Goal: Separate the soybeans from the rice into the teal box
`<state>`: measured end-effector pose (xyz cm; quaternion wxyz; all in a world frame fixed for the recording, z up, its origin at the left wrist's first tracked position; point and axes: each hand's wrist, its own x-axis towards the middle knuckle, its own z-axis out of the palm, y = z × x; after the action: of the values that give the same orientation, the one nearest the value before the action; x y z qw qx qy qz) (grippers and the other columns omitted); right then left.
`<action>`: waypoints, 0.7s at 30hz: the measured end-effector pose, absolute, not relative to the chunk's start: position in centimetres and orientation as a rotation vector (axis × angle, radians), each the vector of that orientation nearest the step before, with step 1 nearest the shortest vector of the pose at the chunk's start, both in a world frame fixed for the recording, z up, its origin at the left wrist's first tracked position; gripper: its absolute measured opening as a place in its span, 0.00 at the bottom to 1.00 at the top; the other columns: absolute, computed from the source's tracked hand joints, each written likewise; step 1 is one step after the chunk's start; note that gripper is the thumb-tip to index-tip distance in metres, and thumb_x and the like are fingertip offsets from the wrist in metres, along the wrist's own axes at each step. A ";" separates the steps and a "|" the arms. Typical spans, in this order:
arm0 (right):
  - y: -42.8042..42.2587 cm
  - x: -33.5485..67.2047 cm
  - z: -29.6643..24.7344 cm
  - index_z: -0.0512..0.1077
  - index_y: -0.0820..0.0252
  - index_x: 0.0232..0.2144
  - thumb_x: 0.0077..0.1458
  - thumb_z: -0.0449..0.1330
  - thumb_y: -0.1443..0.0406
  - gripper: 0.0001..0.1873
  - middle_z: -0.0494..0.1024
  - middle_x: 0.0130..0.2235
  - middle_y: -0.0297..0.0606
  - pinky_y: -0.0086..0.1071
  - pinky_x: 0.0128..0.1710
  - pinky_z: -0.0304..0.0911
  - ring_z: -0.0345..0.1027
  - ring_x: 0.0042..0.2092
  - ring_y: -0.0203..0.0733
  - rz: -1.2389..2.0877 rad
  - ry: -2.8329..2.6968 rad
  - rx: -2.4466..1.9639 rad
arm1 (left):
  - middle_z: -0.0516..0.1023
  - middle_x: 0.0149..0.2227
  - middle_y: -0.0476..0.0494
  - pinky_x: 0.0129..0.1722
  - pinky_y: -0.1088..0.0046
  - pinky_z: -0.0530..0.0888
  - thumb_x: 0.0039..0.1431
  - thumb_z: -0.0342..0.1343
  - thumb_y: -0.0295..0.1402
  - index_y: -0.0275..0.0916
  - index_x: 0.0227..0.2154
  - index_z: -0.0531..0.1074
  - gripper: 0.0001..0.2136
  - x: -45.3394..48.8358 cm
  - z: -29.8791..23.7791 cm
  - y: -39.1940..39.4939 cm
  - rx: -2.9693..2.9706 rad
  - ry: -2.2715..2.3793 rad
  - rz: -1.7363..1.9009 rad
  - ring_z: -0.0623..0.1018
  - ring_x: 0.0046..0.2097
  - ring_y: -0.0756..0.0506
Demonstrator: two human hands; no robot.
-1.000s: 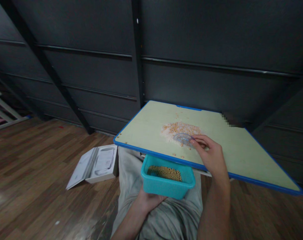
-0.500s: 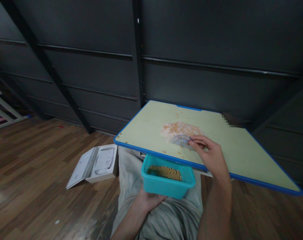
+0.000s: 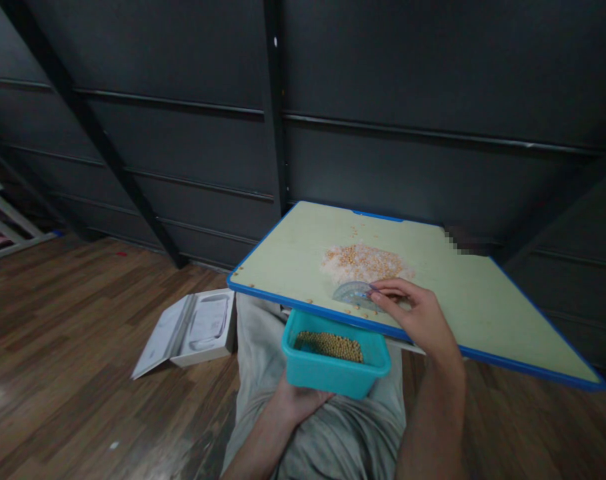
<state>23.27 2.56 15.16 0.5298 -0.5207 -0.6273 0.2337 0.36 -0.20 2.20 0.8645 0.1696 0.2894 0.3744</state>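
Observation:
Between the thumb and fingers of my right hand (image 3: 417,313) is a clear protractor (image 3: 353,292), its curved edge facing away from me and lying low over the table (image 3: 483,313). Several soybeans (image 3: 363,315) lie just on the near side of the protractor, by the table's blue edge. Beyond it spreads a pile of white rice grains mixed with soybeans (image 3: 363,260). My left hand (image 3: 300,400) supports a turquoise plastic basket (image 3: 327,377) from below, under the table edge; its fingers are mostly hidden. Soybeans (image 3: 335,347) partly cover the basket's bottom.
An open white box (image 3: 207,327) with moulded insides rests on the wooden floor (image 3: 83,320) to the left. Dark wall panels (image 3: 383,80) stand behind the table. A white metal frame (image 3: 13,223) shows at the far left. A few stray beans (image 3: 237,272) sit near the table's left corner.
My right hand has drawn the protractor slightly toward me and left, and several soybeans have moved nearer the table's front edge. The left hand and basket look unmoved.

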 end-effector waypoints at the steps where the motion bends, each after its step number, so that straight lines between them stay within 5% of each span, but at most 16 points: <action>1: 2.5 23.2 15.2 0.88 0.52 0.36 0.56 0.73 0.58 0.07 0.91 0.39 0.39 0.46 0.45 0.81 0.85 0.40 0.50 0.571 -1.510 -1.239 | 0.92 0.49 0.40 0.69 0.47 0.74 0.54 0.69 0.46 0.49 0.50 0.83 0.21 0.4 2.2 -0.2 0.358 0.605 0.787 0.81 0.66 0.27; 13: 2.3 23.5 14.5 0.88 0.51 0.38 0.58 0.73 0.59 0.07 0.90 0.38 0.38 0.42 0.41 0.77 0.84 0.39 0.48 0.632 -1.595 -1.241 | 0.91 0.53 0.43 0.67 0.49 0.75 0.56 0.67 0.47 0.51 0.51 0.82 0.20 0.4 1.3 -0.1 0.355 0.625 0.786 0.82 0.65 0.27; 21: 3.5 23.9 14.2 0.86 0.56 0.40 0.61 0.69 0.58 0.09 0.86 0.38 0.42 0.40 0.39 0.70 0.76 0.38 0.48 0.317 -1.534 -1.306 | 0.91 0.53 0.38 0.71 0.44 0.73 0.47 0.76 0.44 0.46 0.51 0.81 0.27 0.2 0.6 -0.1 0.271 0.585 0.816 0.81 0.66 0.27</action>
<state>23.95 3.47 14.18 0.5234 -0.5456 -0.6409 0.1324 0.18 -0.10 0.64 0.8678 0.1296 0.2796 0.3897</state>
